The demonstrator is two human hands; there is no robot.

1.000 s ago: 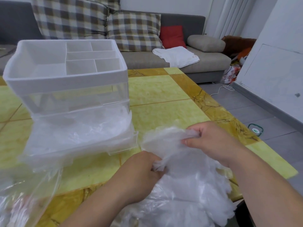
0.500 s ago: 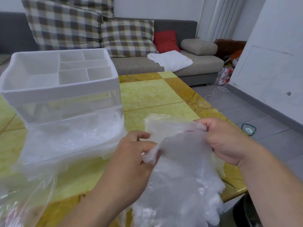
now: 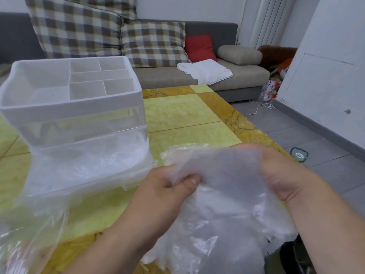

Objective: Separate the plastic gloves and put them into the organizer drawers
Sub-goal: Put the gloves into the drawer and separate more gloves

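A bunch of thin clear plastic gloves (image 3: 221,196) hangs between my hands above the table's near right corner. My left hand (image 3: 164,192) pinches the bunch's left top edge between thumb and fingers. Under the bunch's right top edge my right hand (image 3: 280,175) grips it, its fingers partly veiled by the film. The white organizer (image 3: 65,107) stands at the left with its lower clear drawer (image 3: 88,169) pulled out. That drawer holds several crumpled gloves.
The yellow tiled table (image 3: 183,115) carries the organizer. A clear plastic bag (image 3: 29,230) lies at the near left. Beyond the table a grey sofa (image 3: 213,28) holds checked cushions, a red pillow and a white cloth. Grey floor with a cable lies to the right.
Both hands have lifted the glove bunch and pulled its top edge wider. My left hand now pinches the film with its thumb on top. The camera has tilted slightly.
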